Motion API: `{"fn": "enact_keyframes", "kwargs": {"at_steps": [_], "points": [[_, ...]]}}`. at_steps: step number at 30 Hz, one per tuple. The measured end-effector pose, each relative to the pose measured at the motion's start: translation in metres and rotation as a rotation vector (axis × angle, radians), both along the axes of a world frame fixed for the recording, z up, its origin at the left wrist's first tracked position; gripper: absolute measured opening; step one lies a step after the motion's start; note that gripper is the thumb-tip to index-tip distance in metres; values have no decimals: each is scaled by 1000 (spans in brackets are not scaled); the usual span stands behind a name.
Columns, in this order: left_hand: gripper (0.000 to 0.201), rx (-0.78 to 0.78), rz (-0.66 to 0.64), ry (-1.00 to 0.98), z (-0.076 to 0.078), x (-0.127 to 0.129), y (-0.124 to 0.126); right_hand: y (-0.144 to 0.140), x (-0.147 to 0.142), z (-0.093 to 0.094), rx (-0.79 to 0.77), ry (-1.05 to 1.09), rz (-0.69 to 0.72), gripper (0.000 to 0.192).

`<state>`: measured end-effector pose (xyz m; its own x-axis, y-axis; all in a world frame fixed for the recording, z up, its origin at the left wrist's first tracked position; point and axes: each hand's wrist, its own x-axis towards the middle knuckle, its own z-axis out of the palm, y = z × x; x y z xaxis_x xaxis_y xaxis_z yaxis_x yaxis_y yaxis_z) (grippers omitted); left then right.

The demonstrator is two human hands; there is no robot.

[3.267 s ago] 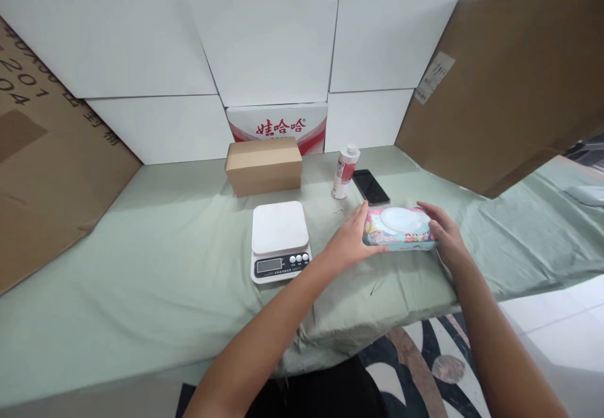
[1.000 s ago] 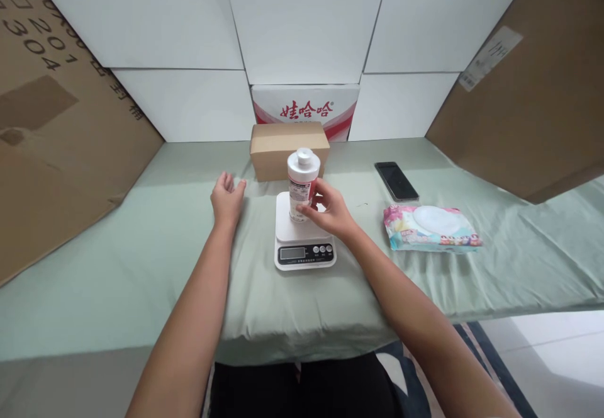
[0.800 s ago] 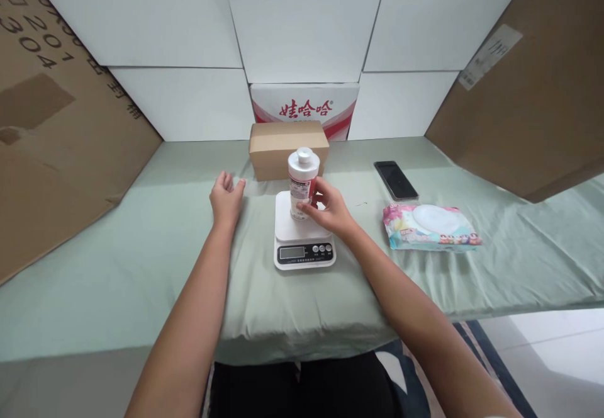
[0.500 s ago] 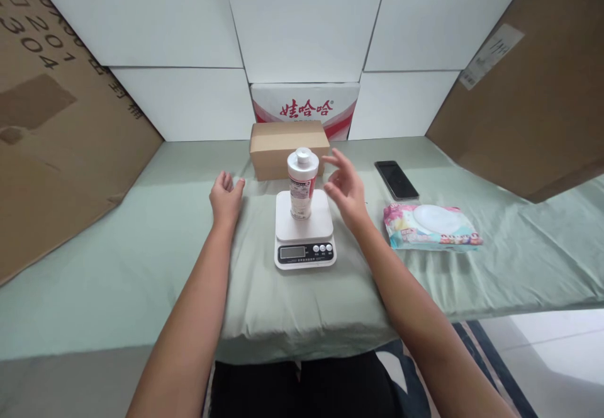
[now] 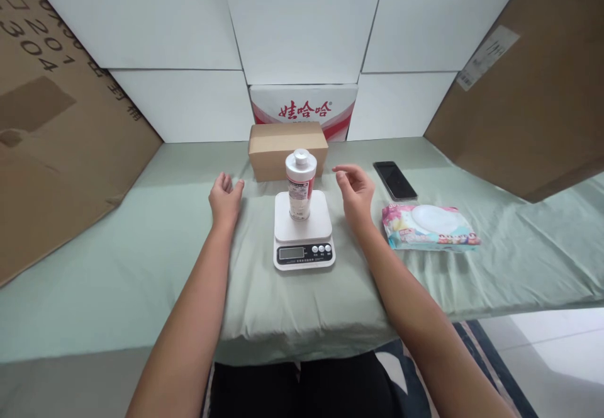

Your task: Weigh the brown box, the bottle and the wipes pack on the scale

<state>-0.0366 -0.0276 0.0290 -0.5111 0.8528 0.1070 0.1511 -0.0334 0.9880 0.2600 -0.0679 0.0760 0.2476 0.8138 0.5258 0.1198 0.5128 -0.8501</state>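
Note:
A white bottle with a red-and-white label (image 5: pixel 300 185) stands upright on the platform of a white kitchen scale (image 5: pixel 304 229). The scale's small display looks blank. To the left of the scale, my left hand (image 5: pixel 226 199) rests on the cloth, loosely curled with the thumb apart from the fingers, and holds nothing. My right hand (image 5: pixel 357 196) is to the right of the scale, apart from the bottle. Its fingers are bent and the thumb stands off from them, with nothing between.
Behind the scale sits a brown cardboard box (image 5: pixel 287 147), with a white-and-red carton (image 5: pixel 304 100) behind it. A phone (image 5: pixel 395 180) and a pack of wipes (image 5: pixel 430 228) lie to the right. Large cardboard sheets (image 5: pixel 61 153) flank both sides of the green cloth (image 5: pixel 155 235).
My right hand has drawn away from the bottle to the right, and its fingers have bent in more. The bottle stays on the scale, and my left hand is unmoved.

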Motion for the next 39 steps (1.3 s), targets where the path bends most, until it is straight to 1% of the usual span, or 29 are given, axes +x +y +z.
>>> {"fn": "enact_keyframes", "kwargs": {"at_steps": [9, 14, 17, 20, 24, 28, 30, 32, 34, 36, 39], "points": [[72, 12, -3, -6, -5, -2, 3, -11, -9, 5, 20, -133, 87, 45], [73, 11, -5, 0, -6, -2, 4, -16, -19, 2, 24, -224, 181, 42], [74, 3, -1, -3, -4, -2, 3, -18, -26, -1, 18, -255, 219, 46], [75, 4, -6, -4, -4, -1, 3, -21, -34, -2, -26, -259, 222, 50], [75, 6, -12, -3, -4, -1, 2, -25, -42, -4, -59, -233, 209, 44], [74, 4, -13, 0, -3, 0, 2, -24, -41, -5, -52, -203, 185, 46], [73, 1, -9, -2, -2, 1, 2, -19, -33, -2, -36, -178, 150, 49], [73, 3, -7, 0, -2, 1, 3, -11, -20, 2, 1, -132, 64, 51], [73, 6, -10, 4, -3, 0, 3, -1, -2, 5, 47, -101, -79, 51], [73, 10, -14, 14, -4, -1, 3, 10, 15, 4, 67, -108, -244, 51], [71, 16, -15, 31, -7, -2, 3, 27, 36, -7, 36, -141, -431, 56]]}}
